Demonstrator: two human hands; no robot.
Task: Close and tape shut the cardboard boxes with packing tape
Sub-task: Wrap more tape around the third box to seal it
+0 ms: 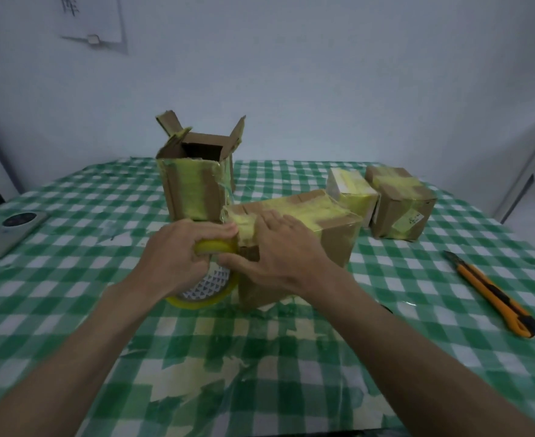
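A closed cardboard box [329, 228] with yellow tape across its top lies in the middle of the table. My left hand [181, 250] grips a roll of yellow packing tape [206, 288] against the box's left end. My right hand [279, 247] lies flat on the box's near left corner, fingers straight, pressing the tape strip down, with the thumb along the box's side. Behind them stands a taller box [193, 187] with its top flaps open. Two small taped boxes, one pale [351, 192] and one brown [401, 206], sit at the right rear.
An orange utility knife [493, 294] lies on the green checked tablecloth [71, 279] at the right. A grey flat device [8, 231] rests at the left edge. A white wall stands behind the table. Scraps of tape stick to the cloth near me.
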